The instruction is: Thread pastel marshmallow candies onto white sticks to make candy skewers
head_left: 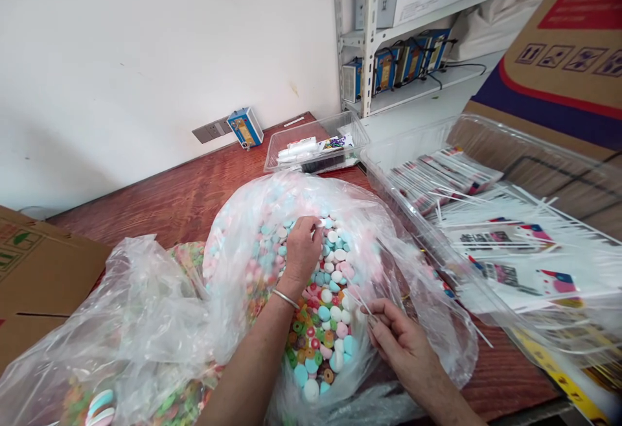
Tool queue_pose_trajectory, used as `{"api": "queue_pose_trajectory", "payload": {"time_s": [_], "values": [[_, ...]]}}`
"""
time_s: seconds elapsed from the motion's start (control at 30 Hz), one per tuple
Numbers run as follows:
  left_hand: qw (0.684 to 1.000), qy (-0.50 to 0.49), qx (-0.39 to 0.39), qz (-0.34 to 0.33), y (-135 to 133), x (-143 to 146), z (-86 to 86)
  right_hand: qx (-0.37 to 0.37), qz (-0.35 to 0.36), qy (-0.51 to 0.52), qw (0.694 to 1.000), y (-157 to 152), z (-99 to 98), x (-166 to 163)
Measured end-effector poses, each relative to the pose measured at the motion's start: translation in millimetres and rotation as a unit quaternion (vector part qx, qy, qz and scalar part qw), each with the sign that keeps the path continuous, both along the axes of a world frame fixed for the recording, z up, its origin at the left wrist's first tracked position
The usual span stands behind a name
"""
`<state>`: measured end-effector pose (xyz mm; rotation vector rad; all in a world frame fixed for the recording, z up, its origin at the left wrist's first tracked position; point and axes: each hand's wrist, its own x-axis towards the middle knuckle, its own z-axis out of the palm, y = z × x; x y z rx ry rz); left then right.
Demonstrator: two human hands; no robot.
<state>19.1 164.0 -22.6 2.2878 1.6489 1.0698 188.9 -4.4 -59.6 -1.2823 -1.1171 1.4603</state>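
A large clear plastic bag [301,183] lies open on the table, full of candies [335,312]. They are pastel blue, pink and white pieces, with small coloured rings among them. My left hand [304,244], a bangle [286,298] at its wrist, reaches into the bag with its fingers closed. A small whitish piece shows at its fingertips, but I cannot tell what is pinched. My right hand [398,335] is at the bag's right side, thumb and fingers pinching a thin white stick [360,300] that points up and left over the candies.
A second plastic bag [155,303] with candies lies at left, beside a cardboard box [43,277]. At right, a clear bin [413,209] holds white sticks and printed packets. Behind are a smaller clear tray [269,160], a blue device [246,129] and a shelf [367,37].
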Motion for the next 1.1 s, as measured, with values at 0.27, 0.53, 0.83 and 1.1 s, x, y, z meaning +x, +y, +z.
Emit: {"api": "queue_pose_trajectory", "payload": {"time_s": [0.27, 0.53, 0.83, 1.1], "values": [[0.994, 0.079, -0.03, -0.067, 9.8, 7.7, -6.0, 0.003, -0.013, 0.002, 1.0, -0.5, 1.9, 3.8], [0.991, 0.08, -0.087, -0.065, 25.2, 5.0, 3.0, 0.011, -0.011, 0.02, 1.0, -1.4, 1.8, 3.2], [0.985, -0.106, -0.128, -0.044, 9.6, -0.8, 18.8, 0.047, -0.027, 0.011, 0.998, 10.0, 27.3, 5.6], [0.824, -0.478, -0.299, -0.053, -66.9, -2.7, 24.6, 0.127, -0.067, -0.094, 0.985, 60.1, 67.6, -20.8]]}}
